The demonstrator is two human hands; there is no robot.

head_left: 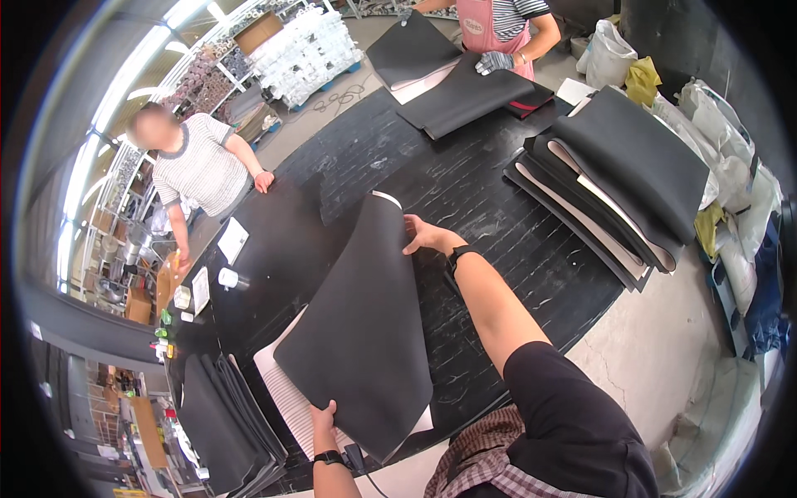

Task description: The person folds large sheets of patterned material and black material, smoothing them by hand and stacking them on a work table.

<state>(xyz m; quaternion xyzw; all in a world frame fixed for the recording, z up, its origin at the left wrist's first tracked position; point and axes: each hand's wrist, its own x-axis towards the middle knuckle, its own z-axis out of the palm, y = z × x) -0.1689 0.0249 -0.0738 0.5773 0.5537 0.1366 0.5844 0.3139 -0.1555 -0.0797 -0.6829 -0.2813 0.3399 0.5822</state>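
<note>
A large black sheet [365, 332] lies at a slant near the middle of my head view, its upper end curling off the dark bench [465, 187]. I see the right hand [422, 236] gripping its upper right edge, thumb and fingers pinching it there, and the left hand [324, 419] holding its lower left edge, thumb on top, the other fingers mostly hidden. The sheet covers much of a pale ribbed piece [278, 365] beneath it; I cannot make out that piece's full outline. The left forearm is cut off by the lower edge, and the fisheye's dark rim swallows the corners. A stack of folded black sheets [639, 141] sits along the bench's right edge, partly overhanging; a wide stretch of marked bench top shows between it and the sheet, giving me room that way. At lower left, a second dark stack [220, 415] crowds closer. Across the bench, a co-worker in a pink apron [496, 37], head out of frame, rests a gloved hand [496, 63] on more black material; the apron carries a small printed patch. Another person [199, 162] stands at left beside a white paper [233, 241], its markings too small for me to read.
</note>
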